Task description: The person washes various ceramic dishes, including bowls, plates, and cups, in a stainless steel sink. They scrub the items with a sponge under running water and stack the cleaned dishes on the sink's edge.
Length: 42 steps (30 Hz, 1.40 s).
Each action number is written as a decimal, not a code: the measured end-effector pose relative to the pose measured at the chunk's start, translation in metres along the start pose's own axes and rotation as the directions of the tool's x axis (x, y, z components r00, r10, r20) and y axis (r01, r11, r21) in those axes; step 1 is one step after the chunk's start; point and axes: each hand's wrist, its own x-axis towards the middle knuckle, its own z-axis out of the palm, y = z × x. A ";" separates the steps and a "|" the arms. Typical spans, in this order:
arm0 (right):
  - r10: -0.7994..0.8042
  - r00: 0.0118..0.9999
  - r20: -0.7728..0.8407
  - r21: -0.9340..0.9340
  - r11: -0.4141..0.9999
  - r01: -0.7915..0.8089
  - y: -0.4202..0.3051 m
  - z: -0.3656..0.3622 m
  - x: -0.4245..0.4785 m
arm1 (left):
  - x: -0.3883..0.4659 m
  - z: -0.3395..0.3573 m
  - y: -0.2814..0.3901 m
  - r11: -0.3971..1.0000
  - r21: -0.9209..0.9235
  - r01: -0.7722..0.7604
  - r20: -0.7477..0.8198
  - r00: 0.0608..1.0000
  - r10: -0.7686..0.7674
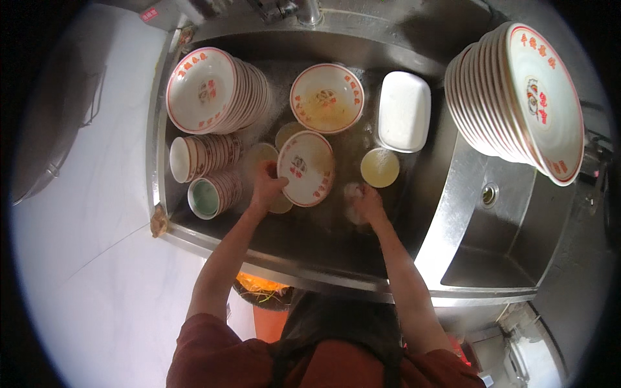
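My left hand [266, 188] grips the edge of a white bowl [310, 169] with a red rim and orange characters, tilted above the sink water. My right hand [372, 206] is closed around a whitish, blurred scrubbing pad or cloth [353, 203]; which one I cannot tell. Just above that hand, a small round bowl [380, 168] lies in the murky water. Behind the held bowl sits a wider red-rimmed bowl [326, 109] with cloudy yellowish liquid in it. More small bowls [262, 154] lie partly hidden around my left hand.
Stacked large bowls [201, 92] lean at the basin's left, above two stacks of small bowls [180, 160]. A white rectangular dish [404, 111] lies right of centre. A tall bowl stack [548, 102] leans over the right-hand basin [499, 266]. The faucet [309, 12] stands behind.
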 end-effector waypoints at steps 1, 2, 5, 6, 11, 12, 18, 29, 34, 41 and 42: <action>-0.134 0.985 -0.113 0.057 0.988 0.141 0.002 0.000 0.001 | -0.001 0.004 -0.005 0.997 0.039 0.070 0.082 0.994 -0.073; -0.091 0.988 -0.124 0.163 0.980 0.111 0.003 0.006 0.007 | -0.001 0.009 -0.009 0.987 0.083 0.138 0.158 0.976 -0.150; -0.014 0.981 -0.195 0.447 0.889 0.101 0.002 0.039 0.042 | -0.007 0.040 -0.013 0.988 0.053 0.143 0.390 0.908 -0.152; -0.011 0.971 -0.239 0.520 0.843 0.138 0.003 0.052 0.056 | -0.009 0.054 -0.011 0.982 0.115 0.151 0.448 0.875 -0.187; -0.424 0.848 -0.318 0.330 0.789 0.519 -0.034 0.078 0.059 | -0.002 0.060 -0.037 0.927 -0.107 0.360 0.503 0.824 -0.262; -0.608 0.759 -0.233 0.224 0.726 0.650 -0.034 0.078 0.047 | 0.012 0.053 -0.057 0.886 -0.207 0.414 0.544 0.802 -0.248; -0.509 0.841 0.186 -0.056 0.849 0.526 -0.017 0.054 0.024 | 0.026 0.038 -0.049 0.784 -0.351 0.512 0.497 0.812 -0.307; -0.543 0.803 -0.244 0.301 0.745 0.595 -0.039 0.073 0.064 | 0.018 0.058 -0.050 0.876 -0.114 0.468 0.581 0.747 -0.323; -0.563 0.787 0.251 0.014 0.815 0.579 -0.023 0.060 0.028 | 0.007 0.025 -0.025 0.900 -0.111 0.422 0.447 0.830 -0.334; -0.454 0.807 -0.377 -0.052 0.880 0.472 -0.043 0.068 0.074 | -0.003 0.037 -0.039 0.810 -0.130 0.572 0.610 0.690 -0.389; -0.497 0.794 -0.350 0.007 0.847 0.532 -0.057 0.067 0.067 | -0.005 0.043 -0.032 0.816 -0.142 0.560 0.606 0.701 -0.376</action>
